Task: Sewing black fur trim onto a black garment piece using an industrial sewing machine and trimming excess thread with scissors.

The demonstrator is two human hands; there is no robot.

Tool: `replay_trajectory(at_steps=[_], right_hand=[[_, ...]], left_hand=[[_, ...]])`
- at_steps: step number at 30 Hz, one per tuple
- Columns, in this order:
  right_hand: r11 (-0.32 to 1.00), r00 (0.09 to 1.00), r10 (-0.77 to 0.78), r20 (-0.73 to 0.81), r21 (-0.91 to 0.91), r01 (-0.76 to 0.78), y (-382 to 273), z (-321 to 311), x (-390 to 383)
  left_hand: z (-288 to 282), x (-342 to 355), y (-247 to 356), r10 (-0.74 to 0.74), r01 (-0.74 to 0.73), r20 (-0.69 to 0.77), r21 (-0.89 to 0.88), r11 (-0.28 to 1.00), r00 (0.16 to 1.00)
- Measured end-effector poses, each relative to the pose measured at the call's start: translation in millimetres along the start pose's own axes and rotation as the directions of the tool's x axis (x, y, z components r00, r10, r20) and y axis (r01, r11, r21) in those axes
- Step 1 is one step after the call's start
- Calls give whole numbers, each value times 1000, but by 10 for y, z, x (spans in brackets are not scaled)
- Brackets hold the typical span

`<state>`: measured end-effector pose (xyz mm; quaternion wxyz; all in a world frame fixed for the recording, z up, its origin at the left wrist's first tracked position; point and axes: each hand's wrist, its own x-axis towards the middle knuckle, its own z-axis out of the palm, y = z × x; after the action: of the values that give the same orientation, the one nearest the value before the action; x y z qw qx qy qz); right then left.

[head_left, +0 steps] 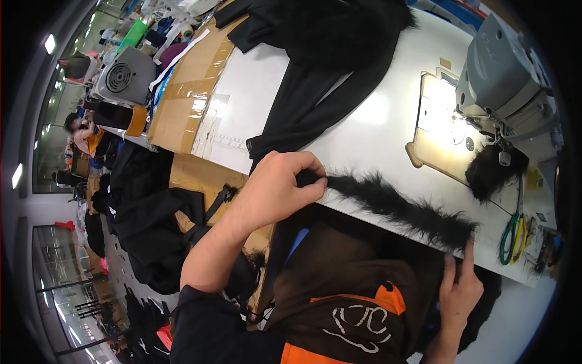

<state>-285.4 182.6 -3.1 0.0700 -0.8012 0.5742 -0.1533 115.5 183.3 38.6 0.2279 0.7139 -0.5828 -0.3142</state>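
A fluffy black fur strip (pixel 394 203) lies slantwise along the near edge of the white sewing table (pixel 370 133). At its left end, my left hand (pixel 279 188) is closed, pinching the strip between thumb and fingers. My right hand (pixel 461 291) is at the strip's right end with two fingers stretched out and apart. Their tips touch the fur, which partly covers them. Just beyond my left hand, a black garment (pixel 315 85) with long sleeves is spread over the table.
A grey sewing machine (pixel 500 67) stands at the right, its lamp lighting the needle plate (pixel 439 115). Black fur (pixel 488 170) sits by its needle area. Green-handled scissors (pixel 509 239) lie near the right edge. Cardboard (pixel 188 91) borders the table's left; dark garments (pixel 145 212) hang below.
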Motion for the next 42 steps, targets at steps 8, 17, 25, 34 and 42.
replay_trajectory(at_steps=[8,17,25,34,42], right_hand=[[982,983,-185,4,-39,185,41,-358,377],[896,931,-343,122,-256,364,471,-598,842],[969,975,132,-179,-182,-165,999,-739,949],[974,978,203,-42,108,-198,1180,-874,692],[766,908,304,289,492,-413,1372,-921,461]], left_hand=[[38,64,100,24,-25,7,92,995,1000],[279,101,406,6,-7,-11,-83,997,1000],[1326,625,1458,67,-55,-1,-582,811,998],[1588,537,1435,46,24,75,-737,676,996],[1566,543,1221,111,3,71,-855,519,991]])
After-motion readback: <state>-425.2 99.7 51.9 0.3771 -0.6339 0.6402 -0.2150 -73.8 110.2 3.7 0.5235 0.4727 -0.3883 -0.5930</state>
